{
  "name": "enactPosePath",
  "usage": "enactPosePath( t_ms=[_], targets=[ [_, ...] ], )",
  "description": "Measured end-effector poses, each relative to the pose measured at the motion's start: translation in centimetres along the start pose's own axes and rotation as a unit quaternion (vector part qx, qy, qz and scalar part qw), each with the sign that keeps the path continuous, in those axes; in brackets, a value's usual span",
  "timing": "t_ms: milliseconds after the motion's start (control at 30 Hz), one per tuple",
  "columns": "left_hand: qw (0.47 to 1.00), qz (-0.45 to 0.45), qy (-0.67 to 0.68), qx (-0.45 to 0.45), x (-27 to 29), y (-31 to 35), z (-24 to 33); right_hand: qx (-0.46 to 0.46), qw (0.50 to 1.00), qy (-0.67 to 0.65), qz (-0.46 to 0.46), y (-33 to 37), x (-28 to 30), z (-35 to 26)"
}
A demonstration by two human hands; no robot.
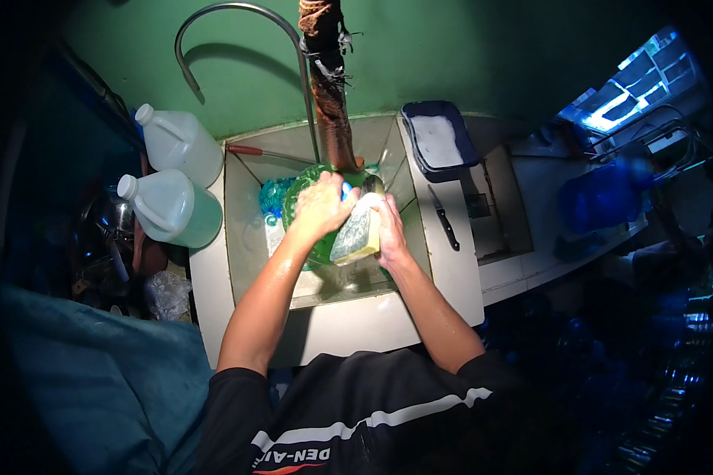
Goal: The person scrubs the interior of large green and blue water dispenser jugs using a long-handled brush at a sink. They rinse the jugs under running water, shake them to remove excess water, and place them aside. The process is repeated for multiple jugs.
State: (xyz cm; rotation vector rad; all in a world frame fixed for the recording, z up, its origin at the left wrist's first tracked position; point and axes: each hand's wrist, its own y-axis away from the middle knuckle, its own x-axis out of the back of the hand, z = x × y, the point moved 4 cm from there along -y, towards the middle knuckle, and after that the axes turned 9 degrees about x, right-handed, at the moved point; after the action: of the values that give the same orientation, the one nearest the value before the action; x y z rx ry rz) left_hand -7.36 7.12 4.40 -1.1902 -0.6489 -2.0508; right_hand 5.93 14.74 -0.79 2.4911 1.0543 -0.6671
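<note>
Over the sink [249,170], my right hand [390,229] is closed round a thick sponge [356,236] with a pale green-grey face and a yellow side. A dark piece [371,186] shows just beyond its fingers. My left hand [322,204] is in front of a round green plastic basket [299,192], its fingers bent. A bit of blue [346,189] shows beside those fingers; what they grip is mostly hidden. A teal mesh-like bundle [274,195] lies left of the basket.
Two white jugs [180,146] [172,208] stand left of the sink. A curved metal faucet [302,75] and a wrapped pipe [329,95] rise behind it. On the right counter are a dark blue tub [440,138] and a black-handled knife [448,229]. A red-handled tool [245,150] spans the sink's back left.
</note>
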Motion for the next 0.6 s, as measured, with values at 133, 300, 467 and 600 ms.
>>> enactPosePath(
  t_ms=[133, 300, 467, 600],
  targets=[
    [0.968, -0.074, 0.239, 0.028, -0.6, -0.5, -2.6, -0.038, 0.999, -0.02, -0.009, -1.2, -0.2, -1.7],
    [0.886, 0.005, 0.46, -0.062, -4.7, 1.2, -4.2, 0.421, 0.722, 0.51, -0.206, -1.3, -3.6, -4.0],
    [0.913, 0.197, 0.353, 0.05, -8.6, 2.6, -6.0, 0.216, 0.74, 0.617, -0.159, -5.2, 0.1, -4.7],
    [0.931, 0.216, 0.269, 0.115, -8.9, 2.3, -6.9, 0.498, 0.622, 0.596, -0.098, -9.8, 3.4, -11.8]
  ],
)
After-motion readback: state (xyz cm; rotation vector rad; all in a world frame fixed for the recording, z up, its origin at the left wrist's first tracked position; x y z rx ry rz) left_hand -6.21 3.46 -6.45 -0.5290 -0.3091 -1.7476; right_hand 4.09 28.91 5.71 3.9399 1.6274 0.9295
